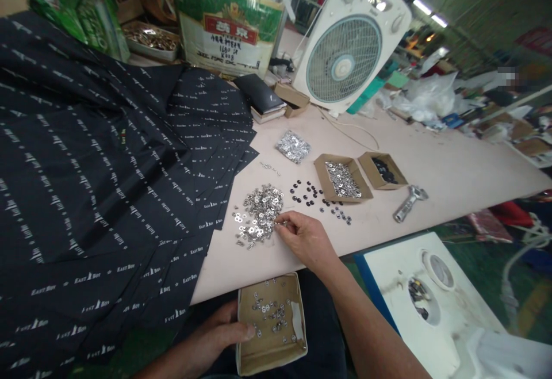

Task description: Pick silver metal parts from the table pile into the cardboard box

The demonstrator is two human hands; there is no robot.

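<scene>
My left hand (230,328) grips the left side of a shallow cardboard box (282,360), its thumb over the rim. Several small metal snap parts (279,316) lie scattered inside it. Above the box, my right hand (307,236) reaches to the right edge of a pile of silvery snap parts (264,203) on the table (297,257). Its thumb and index finger are pinched on a small shiny metal snap part. Black snap caps (308,190) lie loose beyond that hand, beside a box of silvery parts (342,179).
Dark printed fabric (129,154) covers the table's left. A bag of metal parts (293,146), a box of black pieces (382,170) and a metal tool (409,203) lie farther right. At the back stand a fan (345,45) and a large printed container (228,22).
</scene>
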